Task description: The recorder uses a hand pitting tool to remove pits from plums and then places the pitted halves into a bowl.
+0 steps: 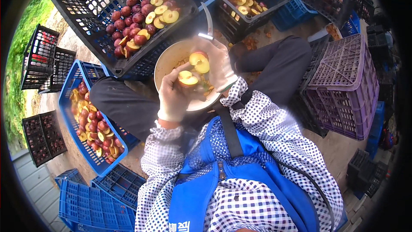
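Observation:
My left hand [172,96], in a pale glove, grips a plum half [187,78] with its yellow cut face up. Beside it my right hand [219,60], also gloved, holds another plum half [199,62] whose cut face shows the pit hollow or pit; I cannot tell which. A curved knife [208,19] with a bright metal collar sticks up from the right hand, its handle hidden in the palm. Both hands are over a cream-coloured bowl [162,63] between my knees, with small brownish bits in it.
In front stands a black crate [81,25] with whole and halved plums. A blue crate [67,116] of plum halves sits at my left, another black crate [229,21] of halves ahead right. Purple crates [339,77] stand on the right, blue crates [94,208] lower left.

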The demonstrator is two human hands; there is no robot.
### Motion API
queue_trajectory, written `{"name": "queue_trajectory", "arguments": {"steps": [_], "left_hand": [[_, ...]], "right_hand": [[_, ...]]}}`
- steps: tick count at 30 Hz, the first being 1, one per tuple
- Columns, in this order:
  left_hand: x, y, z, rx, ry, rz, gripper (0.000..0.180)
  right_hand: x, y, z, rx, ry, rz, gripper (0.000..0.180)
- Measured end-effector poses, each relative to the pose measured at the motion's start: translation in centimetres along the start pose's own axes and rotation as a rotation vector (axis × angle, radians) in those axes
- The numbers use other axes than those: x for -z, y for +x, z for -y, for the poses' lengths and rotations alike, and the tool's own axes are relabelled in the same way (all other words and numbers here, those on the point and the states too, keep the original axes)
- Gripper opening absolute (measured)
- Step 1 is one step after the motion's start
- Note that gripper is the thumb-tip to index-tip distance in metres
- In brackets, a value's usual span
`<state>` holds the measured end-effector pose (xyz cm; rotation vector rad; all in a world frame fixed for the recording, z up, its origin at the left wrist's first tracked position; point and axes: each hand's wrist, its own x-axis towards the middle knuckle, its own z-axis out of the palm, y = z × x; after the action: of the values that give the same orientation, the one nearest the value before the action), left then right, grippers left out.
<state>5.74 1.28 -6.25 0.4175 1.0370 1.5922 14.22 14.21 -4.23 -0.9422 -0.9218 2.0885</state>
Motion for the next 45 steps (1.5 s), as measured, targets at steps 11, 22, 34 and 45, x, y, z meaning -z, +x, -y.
{"name": "queue_trajectory", "arguments": {"steps": [11,22,34,45], "left_hand": [[0.2,1.2,0.1,0.117,0.043,-0.093,0.039],[1.7,5.0,-6.1,-0.078,0.252,-0.425,0.03],[2.3,6.6,-7.6,-0.118,0.256,-0.545,0.035],[8.5,13.6,-8.0,-0.449,0.998,-0.693,0.031]], "right_hand": [[-0.4,-0.7,-1.0,0.071,-0.111,0.181,0.024],[2.3,0.3,-0.2,-0.057,-0.277,0.073,0.035],[2.3,0.1,-0.4,-0.136,-0.268,0.075,0.028],[0.8,-0.8,0.5,-0.187,-0.218,0.057,0.026]]}}
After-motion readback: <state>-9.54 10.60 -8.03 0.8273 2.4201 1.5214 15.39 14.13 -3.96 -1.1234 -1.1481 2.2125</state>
